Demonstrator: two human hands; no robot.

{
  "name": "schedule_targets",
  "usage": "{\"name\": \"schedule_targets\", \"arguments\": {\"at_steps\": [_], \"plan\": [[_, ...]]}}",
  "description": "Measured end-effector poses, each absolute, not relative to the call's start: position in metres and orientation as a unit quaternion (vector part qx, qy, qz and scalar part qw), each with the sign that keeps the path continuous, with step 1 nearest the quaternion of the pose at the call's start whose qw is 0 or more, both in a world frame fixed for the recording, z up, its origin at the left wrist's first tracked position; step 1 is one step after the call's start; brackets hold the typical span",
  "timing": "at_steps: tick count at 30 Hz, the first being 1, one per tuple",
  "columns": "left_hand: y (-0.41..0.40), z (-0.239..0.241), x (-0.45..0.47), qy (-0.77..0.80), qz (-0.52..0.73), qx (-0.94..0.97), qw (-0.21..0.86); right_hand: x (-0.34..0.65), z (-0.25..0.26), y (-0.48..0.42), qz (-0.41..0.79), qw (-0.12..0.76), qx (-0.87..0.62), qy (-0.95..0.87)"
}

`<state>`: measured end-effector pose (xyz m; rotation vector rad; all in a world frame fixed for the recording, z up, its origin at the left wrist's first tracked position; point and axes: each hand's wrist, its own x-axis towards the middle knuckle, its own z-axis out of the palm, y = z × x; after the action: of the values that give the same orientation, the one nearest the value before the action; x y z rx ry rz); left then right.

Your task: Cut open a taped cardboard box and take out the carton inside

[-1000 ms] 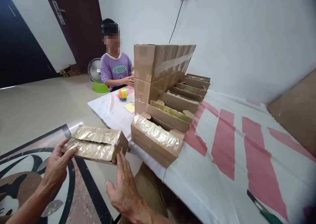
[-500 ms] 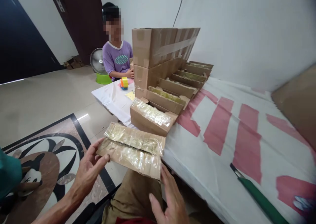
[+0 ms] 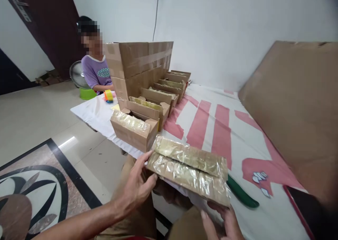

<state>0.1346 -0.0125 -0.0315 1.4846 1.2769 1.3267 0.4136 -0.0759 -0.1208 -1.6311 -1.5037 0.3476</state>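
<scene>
At the near edge of the cloth-covered table (image 3: 243, 137), in the head view, a small cardboard box (image 3: 188, 169) is being held up, one end pinched between thumb and fingers of the left hand (image 3: 137, 183), the far lower corner met by the curled right hand (image 3: 221, 226), whose grip cannot be told. Its flaps are folded down but a dark seam is left unsealed, while the row of smaller boxes (image 3: 157, 96) is left gaping beside stacked, taped cartons (image 3: 136, 58); no brand, label or writing can be read.
</scene>
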Motion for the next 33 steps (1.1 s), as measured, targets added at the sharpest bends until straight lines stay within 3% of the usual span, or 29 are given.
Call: {"name": "schedule_targets", "arguments": {"at_steps": [8,22,28,33], "plan": [[0.067,-0.063,0.171,0.48,0.534,0.578,0.387,0.421,-0.109,-0.013,0.105,0.458,-0.658,-0.589],[0.048,-0.117,0.129,0.541,0.465,0.614,0.338,0.436,-0.123,0.028,0.232,0.439,-0.663,-0.561],[0.052,-0.115,0.142,0.532,0.457,0.633,0.327,0.431,-0.13,0.029,0.203,0.451,-0.669,-0.555],[0.025,-0.103,0.091,0.578,0.459,0.625,0.256,0.432,-0.128,0.026,0.2,0.445,-0.671,-0.558]]}}
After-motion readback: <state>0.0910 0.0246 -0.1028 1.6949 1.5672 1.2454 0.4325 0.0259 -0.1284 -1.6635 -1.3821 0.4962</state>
